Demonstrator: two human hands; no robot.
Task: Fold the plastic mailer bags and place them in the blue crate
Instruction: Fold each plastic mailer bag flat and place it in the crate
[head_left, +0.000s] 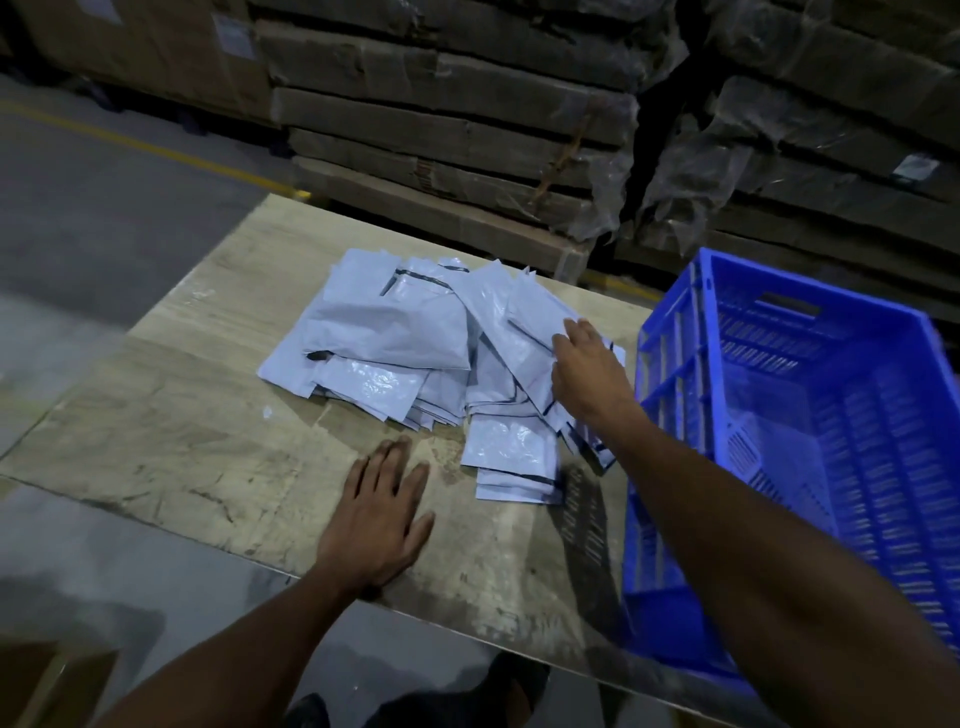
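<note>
While mailer bags (415, 348) lie heaped, right hand (587, 374) flat atop them, left hand (379, 519) spread beside.

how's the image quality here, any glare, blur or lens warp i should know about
Head view: dim light overall; glare patches on the glossy mailer bags; the blue crate throws a slatted shadow on the table; wide-angle bending of the table edges; soft blur near the bottom corners; left hand and right hand fairly sharp.

Pale grey mailer bags (415, 343) beside a bright blue crate (810, 431).
The bags are glossy grey with thin dark edge lines; the crate has slotted walls; the table (208, 426) is beige, wood-grained, with dark scuffs; brown cardboard boxes (441, 119) behind.
</note>
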